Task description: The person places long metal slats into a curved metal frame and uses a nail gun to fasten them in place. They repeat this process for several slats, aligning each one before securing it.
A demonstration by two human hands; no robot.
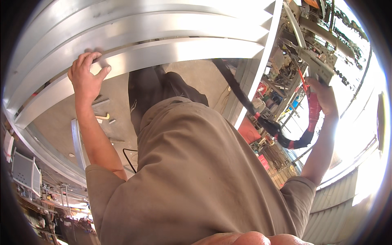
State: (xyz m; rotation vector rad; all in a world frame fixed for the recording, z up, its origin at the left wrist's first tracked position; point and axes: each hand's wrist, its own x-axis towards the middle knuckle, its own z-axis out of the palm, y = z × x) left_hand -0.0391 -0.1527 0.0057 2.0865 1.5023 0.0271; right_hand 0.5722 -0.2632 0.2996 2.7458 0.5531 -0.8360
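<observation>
My left hand [87, 77] grips the nearest slat [163, 56] of a silvery metal frame. Its fingers bend over the slat's upper edge, and the thumb lies on its near face. Off to the right, my raised right hand [325, 98] is closed around what looks like a handheld welding gun [320, 70] with a grey, boxy body. A thick cable [313, 112], wrapped in red and black, hangs from the gun and loops back toward the frame. The gun is apart from the slats. Its tip is hard to make out against the clutter behind.
The frame's upright side bar [267, 53] stands between me and a cluttered area of tools and metal pieces. Below the slats, a small hammer-like tool [103, 117] and metal offcuts lie on the concrete floor [122, 96]. A grey perforated panel [25, 167] is at far left.
</observation>
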